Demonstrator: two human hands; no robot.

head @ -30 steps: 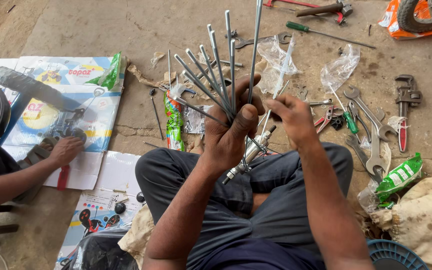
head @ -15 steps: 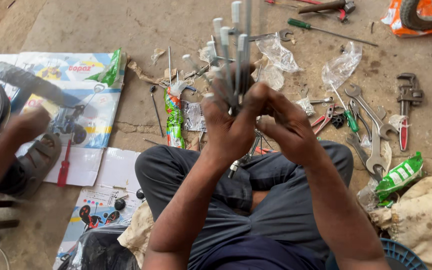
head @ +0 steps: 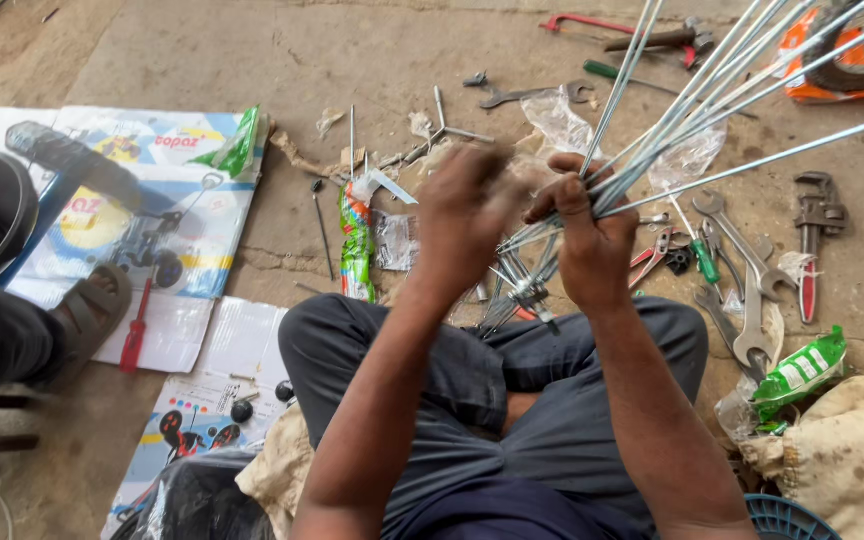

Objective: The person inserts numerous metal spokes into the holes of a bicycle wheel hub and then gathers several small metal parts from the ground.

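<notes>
I sit cross-legged on a concrete floor. My right hand [head: 592, 250] is closed around a bundle of long thin metal spokes [head: 712, 90] that fans out toward the upper right. The spokes' lower ends [head: 522, 285] stick out below my fist, above my lap. My left hand [head: 462, 215] is right beside the bundle on its left. It is blurred by motion, so its grip is unclear.
Spanners [head: 752, 300], a pipe wrench [head: 814, 240] and pliers lie to the right. A green packet [head: 357, 240] and a flattened printed box [head: 182, 200] with a red screwdriver [head: 137, 330] lie left. Another person's sandalled foot [head: 87, 315] rests there. A cloth sack [head: 852, 460] is at lower right.
The spoke bundle stood upright in my left hand; now it leans to the upper right in my right hand. The other person's hand at the left has pulled away.
</notes>
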